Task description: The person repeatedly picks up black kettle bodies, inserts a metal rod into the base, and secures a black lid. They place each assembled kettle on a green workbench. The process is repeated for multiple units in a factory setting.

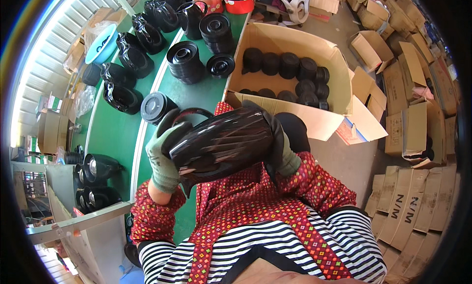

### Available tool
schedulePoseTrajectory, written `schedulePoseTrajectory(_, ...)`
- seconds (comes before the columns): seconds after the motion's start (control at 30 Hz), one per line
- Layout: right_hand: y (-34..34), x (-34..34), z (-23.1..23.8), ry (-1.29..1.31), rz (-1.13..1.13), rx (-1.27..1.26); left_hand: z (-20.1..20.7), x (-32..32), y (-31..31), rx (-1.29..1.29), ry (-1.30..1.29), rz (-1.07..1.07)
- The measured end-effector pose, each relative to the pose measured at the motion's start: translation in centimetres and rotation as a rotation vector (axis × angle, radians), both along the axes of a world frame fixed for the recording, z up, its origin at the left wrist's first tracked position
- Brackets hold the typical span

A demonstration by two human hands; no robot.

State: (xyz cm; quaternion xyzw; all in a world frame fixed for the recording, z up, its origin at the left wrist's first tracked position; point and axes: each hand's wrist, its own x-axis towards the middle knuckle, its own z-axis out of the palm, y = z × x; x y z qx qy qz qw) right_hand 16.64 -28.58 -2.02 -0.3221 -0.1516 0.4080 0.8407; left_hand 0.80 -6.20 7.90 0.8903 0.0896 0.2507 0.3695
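Note:
I hold a glossy black plastic jug [223, 141] on its side in front of my chest. My left hand [163, 158], in a grey-green glove, grips the jug's mouth end beside its curved handle. My right hand [285, 154], also gloved, presses against the jug's base end, where a black round piece sits under the palm. Both forearms wear red patterned sleeve covers.
A green table [118, 136] on my left carries several black jugs [123, 95] and stacks of black round lids [184, 63]. An open cardboard box [295, 43] with black round parts stands ahead. Flat and folded cartons [413, 205] crowd the floor on the right.

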Motion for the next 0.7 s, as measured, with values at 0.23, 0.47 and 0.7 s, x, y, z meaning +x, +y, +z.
schedulePoseTrajectory(0.23,-1.5,-1.7,5.1,-0.372,-0.040,-0.214,-7.9,-3.8,-0.3,-1.007,-0.022,-0.177)
schedulePoseTrajectory(0.47,-3.6,1.0,10.7,-1.552,0.058,-0.024,-8.9,-3.1,-5.6,-1.165,0.289,-0.446)
schedulePoseTrajectory(0.7,-3.9,0.4,7.2,-1.182,-0.178,-0.123,-11.7,-2.7,-6.0,-1.696,0.177,-0.389)
